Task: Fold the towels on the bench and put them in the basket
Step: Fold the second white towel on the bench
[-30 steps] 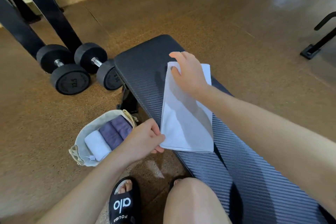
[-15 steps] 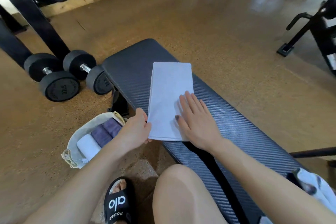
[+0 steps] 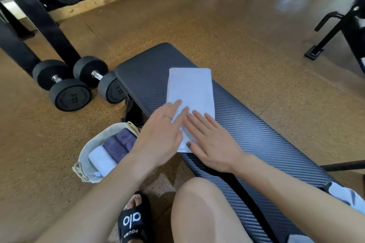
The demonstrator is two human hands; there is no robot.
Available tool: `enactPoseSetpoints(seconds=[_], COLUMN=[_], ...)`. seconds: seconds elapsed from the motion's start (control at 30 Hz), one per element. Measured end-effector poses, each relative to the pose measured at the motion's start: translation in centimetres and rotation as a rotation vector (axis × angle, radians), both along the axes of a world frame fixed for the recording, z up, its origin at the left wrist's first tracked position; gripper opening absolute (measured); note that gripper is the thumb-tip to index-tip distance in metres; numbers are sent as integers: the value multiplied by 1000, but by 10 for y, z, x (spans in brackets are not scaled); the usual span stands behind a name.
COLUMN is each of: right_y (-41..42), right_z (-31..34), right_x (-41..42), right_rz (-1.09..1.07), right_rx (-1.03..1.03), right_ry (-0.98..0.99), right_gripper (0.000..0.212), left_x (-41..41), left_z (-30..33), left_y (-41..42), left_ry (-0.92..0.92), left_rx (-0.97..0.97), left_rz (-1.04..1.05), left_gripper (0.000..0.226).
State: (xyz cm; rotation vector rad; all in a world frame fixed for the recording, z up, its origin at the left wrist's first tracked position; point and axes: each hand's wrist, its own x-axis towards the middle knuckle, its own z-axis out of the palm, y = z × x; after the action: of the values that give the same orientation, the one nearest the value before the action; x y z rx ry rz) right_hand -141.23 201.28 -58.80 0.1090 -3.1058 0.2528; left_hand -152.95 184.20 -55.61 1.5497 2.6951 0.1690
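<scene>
Both hands have shifted since half a second ago: the left hand point(image 3: 161, 134), which was pinching the near left edge of the folded white rectangular towel point(image 3: 190, 92), now lies flat on top of it, and the right hand point(image 3: 212, 144) has slid to the towel's near right corner.

Seen from the head camera, the towel lies lengthwise across the black ribbed vinyl weight bench point(image 3: 256, 134), toward the bench's far end. The left hand's fingers are straight and held close together, their tips resting on the cloth, with a thin ring on one finger. The right hand's fingers are straight and slightly spread, palm down on the towel's near end and on the bench pad just beside it. Neither hand grips the fabric.

On the brown cork-textured floor left of the bench, close against its black metal leg, sits the pale fabric basket with a rope-trimmed rim point(image 3: 85, 154). Inside it lie a rolled white towel point(image 3: 101, 159) and two folded purple towels point(image 3: 120, 144), side by side.

Farther left of the bench, two black rubber dumbbells point(image 3: 67, 85) rest on the floor, one marked 22.5. At the bench's near right end, more white cloth point(image 3: 343, 196) shows at the frame's edge. A black slide sandal with white lettering point(image 3: 134, 221) sits below the bench, beside a bare knee.
</scene>
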Motion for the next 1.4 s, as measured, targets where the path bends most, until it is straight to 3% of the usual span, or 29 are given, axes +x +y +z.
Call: enactPoseSetpoints(seconds=[0.13, 0.37, 0.47, 0.5, 0.63, 0.9, 1.07, 1.23, 1.37, 1.4], right_y=[0, 9, 20, 24, 38, 40, 38, 38, 35, 36], right_z=[-16, -18, -11, -8, 2, -5, 3, 12, 19, 22], right_x=[-9, 0, 13, 16, 17, 15, 20, 20, 19, 17], right_rz=[-70, -7, 52, 82, 195, 243, 285, 174, -87, -167], right_rx=[12, 5, 23, 29, 77, 158, 118, -67, -462, -560], right_ry=[-53, -3, 65, 97, 168, 285, 213, 133, 43, 11], right_gripper=[68, 78, 79, 75, 52, 48, 54, 37, 5, 9], left_x=[-6, -23, -21, -19, -14, 5, 1, -3, -16, -20], left_z=[-24, -25, -18, -15, -9, -9, 3, 20, 20, 19], left_y=[3, -12, -14, -14, -12, -8, -15, -19, -24, -25], left_ry=[-99, -110, -31, 5, 72, 209, -3, -238, -371, -398], left_rx=[-253, -266, -228, -187, -149, -210, -46, 75, 90, 116], left_rz=[-40, -7, -106, -162, -286, -262, -141, -15, -23, -16], left_gripper=[80, 97, 109, 105, 54, 41, 20, 4, 11, 13])
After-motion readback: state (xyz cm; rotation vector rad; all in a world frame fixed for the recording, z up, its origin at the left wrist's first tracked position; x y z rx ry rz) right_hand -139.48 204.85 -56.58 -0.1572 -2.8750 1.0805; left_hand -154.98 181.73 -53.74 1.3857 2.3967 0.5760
